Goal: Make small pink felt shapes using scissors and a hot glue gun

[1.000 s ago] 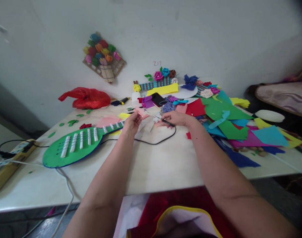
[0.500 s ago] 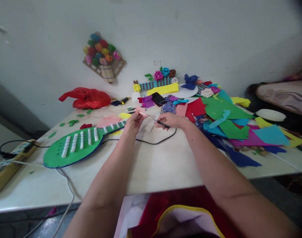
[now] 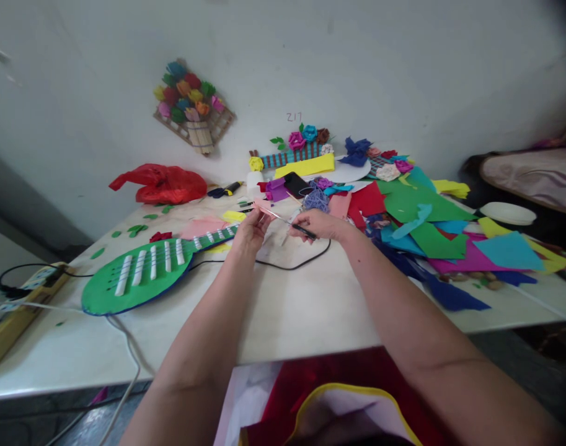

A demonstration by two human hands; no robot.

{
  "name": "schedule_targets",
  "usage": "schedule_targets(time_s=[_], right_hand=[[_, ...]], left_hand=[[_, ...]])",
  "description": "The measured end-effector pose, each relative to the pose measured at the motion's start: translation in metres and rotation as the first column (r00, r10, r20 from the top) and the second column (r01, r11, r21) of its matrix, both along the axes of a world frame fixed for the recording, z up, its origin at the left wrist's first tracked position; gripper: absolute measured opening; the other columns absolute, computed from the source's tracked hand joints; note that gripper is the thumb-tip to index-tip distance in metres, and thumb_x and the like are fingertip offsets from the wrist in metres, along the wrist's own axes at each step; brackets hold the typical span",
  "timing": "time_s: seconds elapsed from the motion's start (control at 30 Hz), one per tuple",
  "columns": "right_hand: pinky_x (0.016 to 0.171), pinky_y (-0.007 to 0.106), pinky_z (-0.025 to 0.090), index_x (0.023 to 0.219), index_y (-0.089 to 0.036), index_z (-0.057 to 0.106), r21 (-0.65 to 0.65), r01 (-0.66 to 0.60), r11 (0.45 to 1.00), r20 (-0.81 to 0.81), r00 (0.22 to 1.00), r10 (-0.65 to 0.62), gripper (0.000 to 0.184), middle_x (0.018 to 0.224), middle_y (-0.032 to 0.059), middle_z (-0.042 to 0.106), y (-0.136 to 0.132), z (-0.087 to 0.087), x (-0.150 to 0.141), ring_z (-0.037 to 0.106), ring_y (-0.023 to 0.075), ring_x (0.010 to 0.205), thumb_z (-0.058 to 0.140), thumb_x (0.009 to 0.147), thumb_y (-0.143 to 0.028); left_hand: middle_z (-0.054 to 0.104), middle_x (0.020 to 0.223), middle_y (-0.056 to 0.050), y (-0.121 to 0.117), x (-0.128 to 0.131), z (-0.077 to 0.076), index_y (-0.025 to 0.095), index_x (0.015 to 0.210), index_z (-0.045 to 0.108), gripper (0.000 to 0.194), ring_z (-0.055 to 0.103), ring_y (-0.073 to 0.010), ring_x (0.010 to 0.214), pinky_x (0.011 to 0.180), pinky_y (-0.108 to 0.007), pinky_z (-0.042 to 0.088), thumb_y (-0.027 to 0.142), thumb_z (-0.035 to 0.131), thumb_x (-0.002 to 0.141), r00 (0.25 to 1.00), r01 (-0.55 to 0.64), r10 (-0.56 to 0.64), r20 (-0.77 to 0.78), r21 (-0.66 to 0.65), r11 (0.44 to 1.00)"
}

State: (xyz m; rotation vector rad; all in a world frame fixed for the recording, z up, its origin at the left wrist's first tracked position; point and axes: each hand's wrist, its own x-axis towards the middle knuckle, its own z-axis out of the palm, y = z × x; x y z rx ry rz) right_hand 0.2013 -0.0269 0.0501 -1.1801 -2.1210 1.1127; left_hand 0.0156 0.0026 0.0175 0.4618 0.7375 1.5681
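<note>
My left hand (image 3: 252, 230) pinches a small piece of pink paper (image 3: 263, 204) above the middle of the table. My right hand (image 3: 314, 224) is closed around a pair of scissors (image 3: 305, 231) with black handles. Their thin metal blades point left and reach the pink paper at my left fingertips. Just left of my left hand lies a green guitar-shaped craft (image 3: 138, 275) with white bars, its neck passing behind my wrist. A ball of blue-grey yarn (image 3: 316, 199) rests beyond my right hand.
Coloured paper scraps (image 3: 431, 210) are heaped on the right. A red plastic bag (image 3: 168, 184) and a black phone (image 3: 296, 184) lie toward the wall. A black cable (image 3: 287, 268) loops across the table near my hands. A power strip (image 3: 22, 303) sits at the left edge.
My right hand has moved slightly left, bringing the scissors' blades closer to the pink paper. My left hand keeps its hold, almost in the same place.
</note>
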Motion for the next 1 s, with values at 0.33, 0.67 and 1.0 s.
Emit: schedule_targets(time_s=[0.33,0.67,1.0], right_hand=[[0.042,0.017,0.04,0.07,-0.013,0.063,-0.027,-0.012,1.0,-0.043,0.999,0.011,0.033,0.05,-0.0031,0.052,0.0022,-0.002,0.001,0.046,0.0053,0.044,0.072,0.062,-0.043],[0.04,0.017,0.038,0.072,-0.012,0.063,-0.028,-0.015,0.999,-0.068,0.998,0.013,0.033,0.05,-0.0033,0.052,0.0039,-0.0042,0.002,0.045,0.0047,0.041,0.072,0.063,-0.042],[0.041,0.018,0.039,0.07,-0.012,0.063,-0.017,-0.005,1.0,-0.058,0.998,0.004,0.033,0.051,-0.0023,0.052,0.0027,-0.0032,0.0002,0.046,0.0055,0.043,0.071,0.063,-0.043]], left_hand=[[0.066,0.067,-0.003,0.0011,-0.0018,0.0,0.013,0.071,0.063,0.012,0.064,-0.0098,0.064,0.069,-0.021,0.054,0.014,0.057,0.082,0.998,0.005,-0.005,0.062,-0.007,1.0],[0.065,0.065,-0.004,0.0001,-0.0022,0.002,0.011,0.074,0.062,0.011,0.064,-0.0097,0.06,0.069,-0.02,0.054,0.014,0.055,0.082,0.996,-0.005,0.007,0.087,-0.017,1.0],[0.065,0.064,-0.004,0.0016,0.0001,0.0003,0.011,0.072,0.062,0.01,0.064,-0.01,0.06,0.07,-0.022,0.055,0.012,0.057,0.081,0.997,-0.004,0.004,0.082,0.0,1.0]])
